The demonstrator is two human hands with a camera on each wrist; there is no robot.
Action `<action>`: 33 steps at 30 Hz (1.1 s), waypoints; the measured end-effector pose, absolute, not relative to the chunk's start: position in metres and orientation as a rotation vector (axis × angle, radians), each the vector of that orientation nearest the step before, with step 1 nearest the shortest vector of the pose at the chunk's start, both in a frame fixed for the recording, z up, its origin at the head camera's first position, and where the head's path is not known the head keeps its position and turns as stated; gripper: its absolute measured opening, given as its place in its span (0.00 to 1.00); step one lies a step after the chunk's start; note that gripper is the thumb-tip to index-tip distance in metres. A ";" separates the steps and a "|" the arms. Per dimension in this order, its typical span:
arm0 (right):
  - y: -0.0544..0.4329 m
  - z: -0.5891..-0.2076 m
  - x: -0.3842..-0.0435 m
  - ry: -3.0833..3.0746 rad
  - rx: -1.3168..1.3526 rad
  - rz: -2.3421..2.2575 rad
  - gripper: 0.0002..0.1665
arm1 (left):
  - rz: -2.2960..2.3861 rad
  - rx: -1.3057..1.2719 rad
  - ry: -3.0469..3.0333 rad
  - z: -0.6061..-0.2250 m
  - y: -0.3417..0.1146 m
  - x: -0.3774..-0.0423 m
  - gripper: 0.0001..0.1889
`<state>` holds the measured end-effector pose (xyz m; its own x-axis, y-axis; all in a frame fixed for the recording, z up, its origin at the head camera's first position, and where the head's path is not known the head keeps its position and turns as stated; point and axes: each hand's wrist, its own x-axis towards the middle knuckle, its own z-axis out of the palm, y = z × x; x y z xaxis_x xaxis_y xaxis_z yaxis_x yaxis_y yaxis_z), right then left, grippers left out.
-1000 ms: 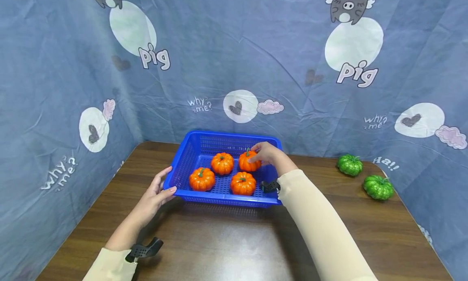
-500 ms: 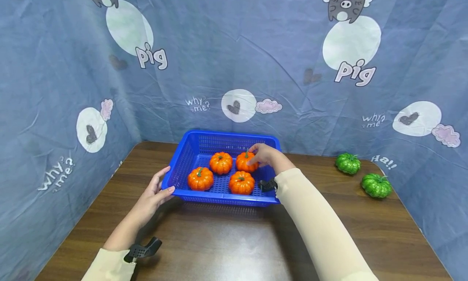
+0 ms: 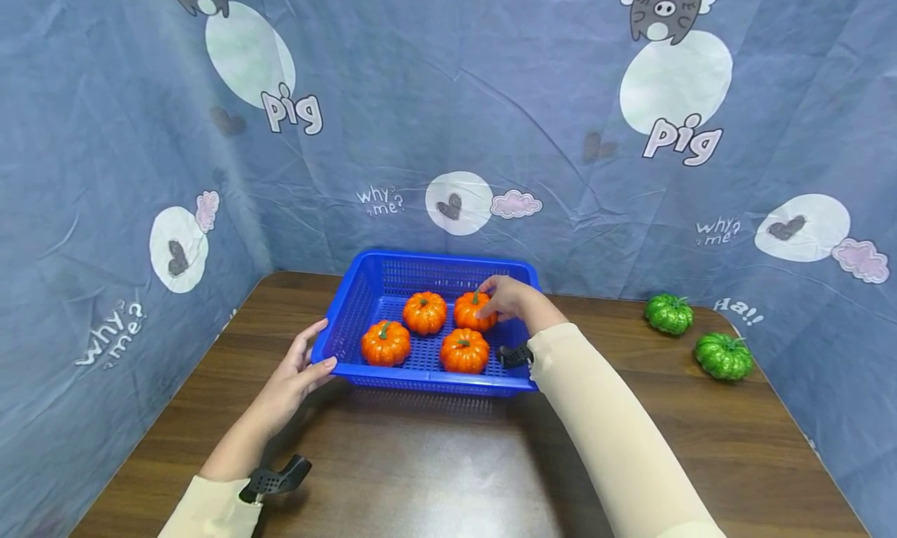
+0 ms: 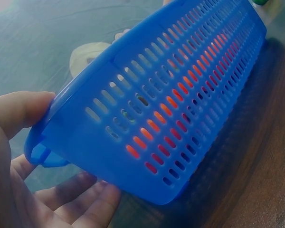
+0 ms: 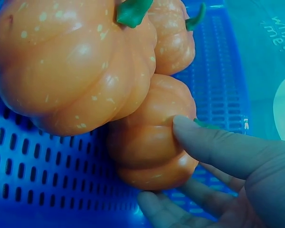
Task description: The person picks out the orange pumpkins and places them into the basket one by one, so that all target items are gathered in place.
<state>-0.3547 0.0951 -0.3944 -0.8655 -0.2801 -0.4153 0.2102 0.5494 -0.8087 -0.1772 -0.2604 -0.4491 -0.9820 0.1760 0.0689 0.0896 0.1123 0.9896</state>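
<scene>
A blue plastic basket (image 3: 420,374) with slotted walls stands on the table, several small orange pumpkins inside it. My left hand (image 3: 290,378) holds its near left corner. In the left wrist view the thumb (image 4: 26,107) lies on the rim, and other fingers reach under it. Inside the basket, my right hand (image 3: 515,298) grips the back right pumpkin (image 3: 471,311). The right wrist view has the thumb on that pumpkin's side and the fingers curled around its lower edge. Closest to that camera is another pumpkin (image 5: 71,66), its green stem up.
Two green pumpkins (image 3: 669,314) sit at the right end of the brown wooden table (image 3: 434,468). A blue printed cloth (image 3: 392,133) hangs behind the table and along its sides. The basket's back wall is close to the cloth.
</scene>
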 end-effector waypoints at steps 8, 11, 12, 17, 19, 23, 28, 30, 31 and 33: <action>0.098 -0.389 -0.353 2.318 -0.092 -1.275 0.34 | 2.032 0.290 2.293 -0.450 -0.260 -0.178 0.36; 0.100 -0.383 -0.350 2.352 -0.117 -1.249 0.34 | 2.023 0.285 2.296 -0.451 -0.260 -0.177 0.36; 0.101 -0.381 -0.350 2.362 -0.127 -1.242 0.34 | 2.022 0.283 2.298 -0.451 -0.260 -0.177 0.36; 0.105 -0.368 -0.342 2.390 -0.206 -1.239 0.32 | 2.021 0.291 2.305 -0.451 -0.260 -0.177 0.36; 0.107 -0.361 -0.338 2.394 -0.240 -1.245 0.32 | 2.018 0.296 2.309 -0.450 -0.260 -0.177 0.36; 0.114 -0.351 -0.326 2.439 -0.298 -1.232 0.31 | 2.019 0.301 2.311 -0.450 -0.259 -0.176 0.36; 0.125 -0.345 -0.310 2.510 -0.356 -1.197 0.28 | 2.037 0.336 2.324 -0.451 -0.258 -0.176 0.36; 0.129 -0.344 -0.304 2.544 -0.377 -1.169 0.27 | 2.042 0.346 2.333 -0.451 -0.259 -0.176 0.36; 0.130 -0.343 -0.301 2.562 -0.382 -1.156 0.27 | 2.039 0.346 2.340 -0.451 -0.259 -0.176 0.36; 0.133 -0.342 -0.296 2.593 -0.396 -1.128 0.27 | 2.033 0.346 2.353 -0.452 -0.259 -0.177 0.36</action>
<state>-0.2962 0.1329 -0.3424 -0.9217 -0.3582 -0.1489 -0.1352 0.6565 -0.7421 -0.1767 -0.2594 -0.4519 -0.9755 0.1747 0.1337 0.1576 0.1312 0.9787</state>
